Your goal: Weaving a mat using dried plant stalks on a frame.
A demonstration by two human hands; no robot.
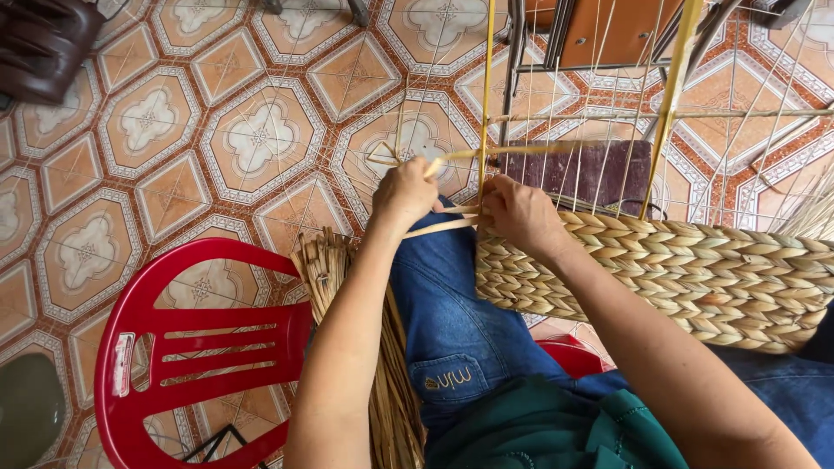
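My left hand (405,193) is closed around a pale flat straw strand (439,227) that runs across to the edge of the woven band. My right hand (519,214) presses on the left end of that braided straw band (695,274), fingers pinching the same strand at the weave's edge. The band is built on a yellow metal frame (671,95) strung with thin upright strings. It rests over my lap, above my blue jeans (452,313).
A red plastic chair (174,347) stands at lower left on the patterned tile floor (252,139). A bundle of dried straw (391,382) lies between the chair and my leg. A dark seat (39,43) sits top left, metal chair legs (556,35) at the top.
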